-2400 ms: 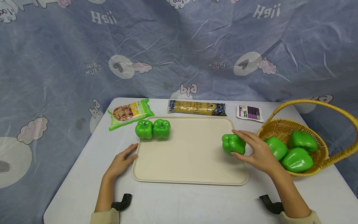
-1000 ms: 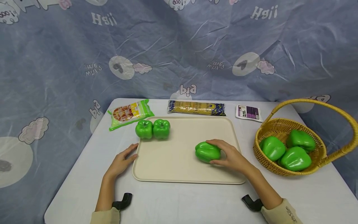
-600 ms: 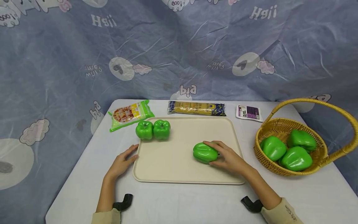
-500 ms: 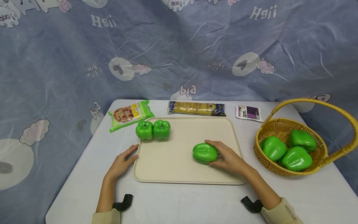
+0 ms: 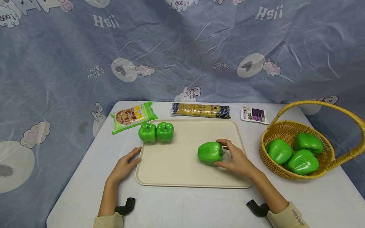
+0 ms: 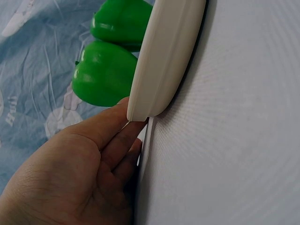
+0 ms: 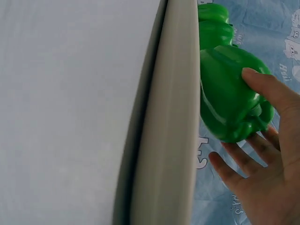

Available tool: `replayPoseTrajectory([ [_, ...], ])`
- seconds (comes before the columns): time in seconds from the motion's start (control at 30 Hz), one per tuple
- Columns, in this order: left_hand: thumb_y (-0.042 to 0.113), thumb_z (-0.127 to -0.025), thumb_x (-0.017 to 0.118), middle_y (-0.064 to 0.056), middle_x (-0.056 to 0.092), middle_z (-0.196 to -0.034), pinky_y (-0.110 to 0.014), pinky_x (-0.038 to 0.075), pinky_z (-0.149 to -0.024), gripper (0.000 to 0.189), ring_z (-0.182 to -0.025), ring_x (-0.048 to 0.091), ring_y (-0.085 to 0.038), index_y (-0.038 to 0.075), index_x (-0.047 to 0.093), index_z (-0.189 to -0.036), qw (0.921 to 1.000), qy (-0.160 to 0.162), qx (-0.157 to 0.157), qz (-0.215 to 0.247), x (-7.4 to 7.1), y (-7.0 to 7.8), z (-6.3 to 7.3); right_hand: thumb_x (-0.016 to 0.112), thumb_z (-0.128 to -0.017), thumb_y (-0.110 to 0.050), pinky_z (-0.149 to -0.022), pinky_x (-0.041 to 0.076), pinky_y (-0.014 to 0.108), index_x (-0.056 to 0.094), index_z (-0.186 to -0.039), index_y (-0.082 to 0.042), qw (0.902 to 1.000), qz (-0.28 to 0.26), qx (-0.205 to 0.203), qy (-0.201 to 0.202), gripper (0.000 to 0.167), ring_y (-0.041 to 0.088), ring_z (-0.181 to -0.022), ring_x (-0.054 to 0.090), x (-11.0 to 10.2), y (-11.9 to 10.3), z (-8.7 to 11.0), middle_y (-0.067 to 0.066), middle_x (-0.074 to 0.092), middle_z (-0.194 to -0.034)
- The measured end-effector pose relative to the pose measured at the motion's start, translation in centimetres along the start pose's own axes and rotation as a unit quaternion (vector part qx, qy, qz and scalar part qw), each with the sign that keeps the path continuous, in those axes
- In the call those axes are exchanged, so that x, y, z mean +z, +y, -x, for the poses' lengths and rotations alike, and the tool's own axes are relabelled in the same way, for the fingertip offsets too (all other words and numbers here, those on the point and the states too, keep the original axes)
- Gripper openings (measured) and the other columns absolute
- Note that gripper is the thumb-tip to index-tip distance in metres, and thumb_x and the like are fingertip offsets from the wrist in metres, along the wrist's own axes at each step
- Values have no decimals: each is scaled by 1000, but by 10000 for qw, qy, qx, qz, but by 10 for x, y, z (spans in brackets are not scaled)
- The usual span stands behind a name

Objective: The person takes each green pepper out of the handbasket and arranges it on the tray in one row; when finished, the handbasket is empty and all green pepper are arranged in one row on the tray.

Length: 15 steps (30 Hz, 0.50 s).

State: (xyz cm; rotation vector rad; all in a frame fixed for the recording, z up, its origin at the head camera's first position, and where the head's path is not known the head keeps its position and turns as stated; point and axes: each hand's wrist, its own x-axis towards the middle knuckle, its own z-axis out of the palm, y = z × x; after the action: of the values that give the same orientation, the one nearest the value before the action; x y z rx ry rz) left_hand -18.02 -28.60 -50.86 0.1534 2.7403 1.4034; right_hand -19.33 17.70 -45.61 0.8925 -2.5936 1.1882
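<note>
In the head view, a glossy green bell pepper (image 5: 210,152) lies on its side on the cream tray (image 5: 182,172), its stem end facing right. My right hand (image 5: 236,160) holds it by that end, index finger on the far side and thumb on the near side. The right wrist view shows the thumb on the skin of the pepper (image 7: 229,89) and fingertips at its other side. My left hand (image 5: 123,166) touches the tray's left edge with lightly bent fingers. Two more bell peppers (image 5: 164,132) (image 5: 147,132) stand side by side at the tray's far left corner.
At right, a yellow wicker basket (image 5: 328,150) with a tall handle holds three green bell peppers (image 5: 302,162). Along the back lie a green food packet (image 5: 132,116), a long pack of noodles (image 5: 201,110) and a small purple-white sachet (image 5: 254,115). A patterned blue cloth (image 5: 182,47) hangs behind.
My right hand has brought the pepper leftward from the tray's right edge to near its middle. Over the last half second the pepper has turned slightly, showing its stem. The left hand has stayed put.
</note>
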Motion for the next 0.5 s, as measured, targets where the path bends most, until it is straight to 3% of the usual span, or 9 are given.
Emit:
replayPoseTrajectory([
  [0.3, 37, -90, 59, -7, 33, -146, -53, 17, -108, 52, -136, 23, -26, 24, 46, -138, 10000, -6, -15, -23, -1, 1, 1, 83, -68, -30, -88, 47, 39, 46, -129, -11, 9997, 203, -74, 133, 74, 16, -110, 49, -3, -3, -4, 0, 50, -125],
  [0.5, 38, -89, 59, -7, 33, -146, -53, 16, -108, 52, -136, 23, -27, 24, 45, -138, 10000, -3, -35, -14, 0, 2, 1, 82, -70, -26, -94, 40, 46, 45, -133, -16, 9997, 212, -96, -12, 74, 19, -116, 44, 1, -7, -11, -1, 47, -128],
])
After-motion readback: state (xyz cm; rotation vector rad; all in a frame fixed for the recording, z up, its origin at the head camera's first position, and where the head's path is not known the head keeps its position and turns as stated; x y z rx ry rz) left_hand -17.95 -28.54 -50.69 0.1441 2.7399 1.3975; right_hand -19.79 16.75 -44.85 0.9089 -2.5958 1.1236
